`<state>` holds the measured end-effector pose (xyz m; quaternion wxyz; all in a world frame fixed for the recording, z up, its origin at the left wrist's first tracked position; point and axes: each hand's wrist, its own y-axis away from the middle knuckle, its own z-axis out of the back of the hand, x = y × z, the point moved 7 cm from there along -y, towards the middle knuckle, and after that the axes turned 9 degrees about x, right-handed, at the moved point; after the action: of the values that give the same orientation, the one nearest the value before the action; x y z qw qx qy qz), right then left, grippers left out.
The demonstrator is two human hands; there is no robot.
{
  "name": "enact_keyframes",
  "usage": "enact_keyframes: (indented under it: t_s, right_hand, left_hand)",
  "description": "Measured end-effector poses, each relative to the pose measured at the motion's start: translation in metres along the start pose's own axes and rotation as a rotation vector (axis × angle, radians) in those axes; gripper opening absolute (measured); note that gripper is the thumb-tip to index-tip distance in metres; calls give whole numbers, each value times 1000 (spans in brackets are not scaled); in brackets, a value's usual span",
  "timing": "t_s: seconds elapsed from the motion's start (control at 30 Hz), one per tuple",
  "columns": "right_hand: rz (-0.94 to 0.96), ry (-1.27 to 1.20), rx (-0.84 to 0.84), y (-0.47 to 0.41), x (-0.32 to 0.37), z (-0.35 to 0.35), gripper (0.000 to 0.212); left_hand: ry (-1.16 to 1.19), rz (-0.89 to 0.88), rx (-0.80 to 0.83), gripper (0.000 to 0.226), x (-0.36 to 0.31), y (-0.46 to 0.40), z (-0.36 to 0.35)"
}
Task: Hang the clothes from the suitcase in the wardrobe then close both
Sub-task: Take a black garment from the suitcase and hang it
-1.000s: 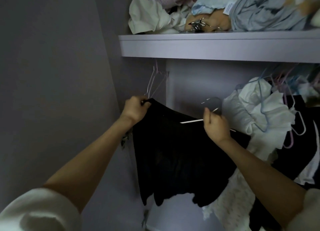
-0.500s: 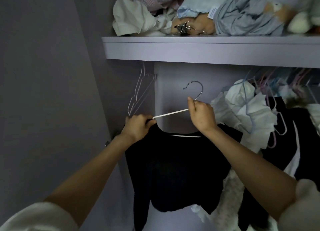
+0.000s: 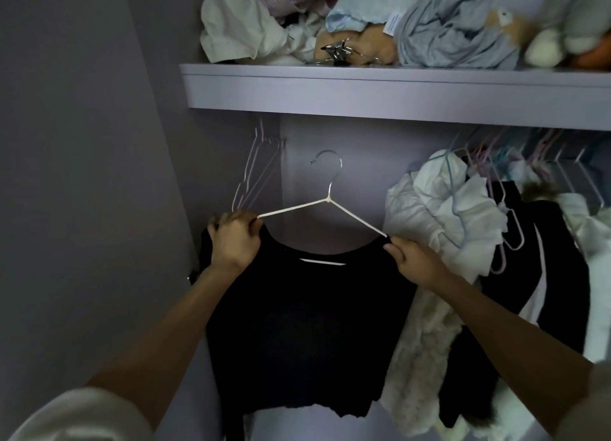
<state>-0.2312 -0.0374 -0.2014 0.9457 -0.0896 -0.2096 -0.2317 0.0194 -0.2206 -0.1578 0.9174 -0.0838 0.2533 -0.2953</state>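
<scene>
A black top (image 3: pixel 307 325) hangs on a white hanger (image 3: pixel 325 202) with a metal hook, held up inside the wardrobe below the shelf (image 3: pixel 396 91). My left hand (image 3: pixel 233 239) grips the top's left shoulder over the hanger's left end. At the hanger's right end, my right hand (image 3: pixel 415 258) pinches the right shoulder of the top. The hook points up and is not on any rail. The suitcase is out of view.
Several empty wire hangers (image 3: pixel 254 172) hang at the back left. White and black clothes (image 3: pixel 463 215) on pastel hangers crowd the right side. Crumpled clothes and soft toys (image 3: pixel 429 24) pile on the shelf. A grey wall (image 3: pixel 76 176) closes the left.
My right hand left the hanger's neck and moved to the top's right shoulder. The top now sits spread on both hanger arms, and the hanger stands upright.
</scene>
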Motion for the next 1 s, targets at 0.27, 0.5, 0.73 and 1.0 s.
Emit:
enact_keyframes:
  t_s: [0.27, 0.5, 0.73, 1.0]
  right_hand:
    - [-238, -148, -54, -1, 9, 10, 27]
    - [-258, -565, -136, 2, 19, 46, 15]
    - [-168, -424, -400, -3, 4, 81, 15]
    - [-190, -388, -570, -25, -11, 97, 28]
  left_hand:
    - [51, -23, 110, 46, -45, -7, -11]
    - [-15, -371, -248, 64, -127, -7, 26]
    - [-242, -584, -403, 88, -189, -11, 30]
    - [-283, -512, -390, 94, -192, -42, 27]
